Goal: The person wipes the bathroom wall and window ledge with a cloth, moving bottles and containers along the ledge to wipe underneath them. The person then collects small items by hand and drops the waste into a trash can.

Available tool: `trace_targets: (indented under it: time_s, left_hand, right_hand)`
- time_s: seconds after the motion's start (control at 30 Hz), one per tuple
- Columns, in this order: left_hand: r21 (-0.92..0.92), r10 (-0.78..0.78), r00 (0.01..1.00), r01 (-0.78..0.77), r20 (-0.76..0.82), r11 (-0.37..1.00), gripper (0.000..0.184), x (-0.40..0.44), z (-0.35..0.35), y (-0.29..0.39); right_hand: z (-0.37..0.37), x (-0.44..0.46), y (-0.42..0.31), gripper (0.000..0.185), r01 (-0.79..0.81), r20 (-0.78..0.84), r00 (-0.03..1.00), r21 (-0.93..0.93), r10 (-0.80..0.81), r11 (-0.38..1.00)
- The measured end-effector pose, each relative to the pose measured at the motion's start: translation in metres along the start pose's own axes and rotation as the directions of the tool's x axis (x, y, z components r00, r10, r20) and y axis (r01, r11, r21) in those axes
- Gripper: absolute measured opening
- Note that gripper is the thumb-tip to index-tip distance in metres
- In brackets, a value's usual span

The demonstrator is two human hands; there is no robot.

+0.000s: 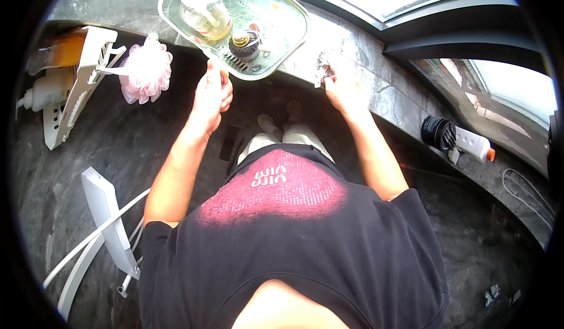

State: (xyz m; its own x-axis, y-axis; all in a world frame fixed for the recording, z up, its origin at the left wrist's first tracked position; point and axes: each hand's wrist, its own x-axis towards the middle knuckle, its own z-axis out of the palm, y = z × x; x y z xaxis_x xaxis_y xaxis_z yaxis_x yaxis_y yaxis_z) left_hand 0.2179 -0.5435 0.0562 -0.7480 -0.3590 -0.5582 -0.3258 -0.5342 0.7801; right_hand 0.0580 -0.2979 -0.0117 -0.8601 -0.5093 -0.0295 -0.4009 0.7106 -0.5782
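Observation:
A clear greenish plastic basket [282, 41] rests at the edge of the grey stone ledge, top centre. Inside it stand a transparent pump bottle [205, 16] and a dark round bottle with a gold top [244, 44]. My left hand [212, 97] is closed on the basket's near left rim. To the right, my right hand [342, 88] is closed round a crumpled grey-white cloth [321, 69], over the ledge and apart from the basket.
A white rack [76, 91] with bottles and a pink bath puff [147, 70] are at the upper left. White shower parts [108, 217] stand lower left. A black jar [437, 133] and a white bottle with orange cap [472, 144] lie on the right ledge [499, 179].

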Motion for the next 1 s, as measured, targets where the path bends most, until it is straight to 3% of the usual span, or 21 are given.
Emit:
trace_targets:
  time_s: [0.07,0.1,0.17,0.27,0.37,0.63,0.77,0.87,0.9,0.93,0.97,1.0]
  left_hand:
    - [-0.026,-0.035,0.999,0.036,0.022,0.999,0.047,-0.005,-0.006,-0.010]
    - [-0.028,-0.050,0.999,0.050,0.016,0.998,0.046,-0.009,-0.010,-0.015]
    - [-0.036,-0.080,0.997,0.081,0.009,0.996,0.044,-0.013,-0.019,-0.028]
    - [-0.076,-0.169,0.986,0.170,0.014,0.983,0.043,-0.020,-0.030,-0.041]
    - [-0.077,-0.208,0.978,0.209,0.027,0.975,0.043,-0.026,-0.037,-0.051]
    - [-0.141,-0.303,0.949,0.314,0.089,0.939,0.040,-0.040,-0.043,-0.068]
    - [-0.191,-0.236,0.972,0.235,0.019,0.953,0.040,-0.057,-0.048,-0.076]
    - [-0.245,-0.190,0.979,0.166,-0.075,0.955,0.040,-0.082,-0.060,-0.093]
    - [-0.272,-0.186,0.974,0.146,-0.127,0.951,0.040,-0.093,-0.062,-0.099]
    - [-0.304,-0.172,0.971,0.115,-0.168,0.946,0.040,-0.106,-0.065,-0.107]
    - [-0.323,-0.171,0.959,0.091,-0.225,0.942,0.040,-0.120,-0.067,-0.115]
    - [-0.340,-0.172,0.944,0.070,-0.282,0.938,0.040,-0.135,-0.067,-0.123]
  right_hand:
    - [-0.010,0.003,-0.018,0.049,-0.094,0.198,0.974,-0.073,0.107,0.993]
    - [-0.008,0.003,-0.020,0.049,-0.096,0.200,0.974,-0.076,0.109,0.993]
    - [-0.003,0.005,-0.020,0.050,0.181,0.096,0.982,-0.192,-0.165,0.965]
    - [0.005,0.008,-0.019,0.040,0.268,-0.016,0.960,-0.232,-0.279,0.935]
    - [0.005,0.011,-0.037,0.032,0.231,-0.038,0.966,-0.331,-0.257,0.915]
    - [0.017,0.031,-0.033,0.017,0.081,-0.058,0.993,-0.338,-0.107,0.938]
    - [0.014,0.039,-0.040,0.019,-0.023,0.001,1.000,-0.360,0.025,0.933]
    - [0.018,0.044,-0.016,0.020,0.029,-0.001,1.000,-0.359,-0.031,0.933]
    - [0.010,0.048,-0.013,0.024,-0.093,-0.030,0.996,-0.226,0.088,0.970]
    - [0.003,0.055,0.008,0.023,-0.163,-0.026,0.986,0.096,0.166,0.982]
    - [0.002,0.063,0.046,0.021,-0.319,0.194,0.946,0.689,0.258,0.651]
    - [-0.006,0.063,0.056,0.019,-0.405,0.326,0.900,0.870,0.290,0.280]
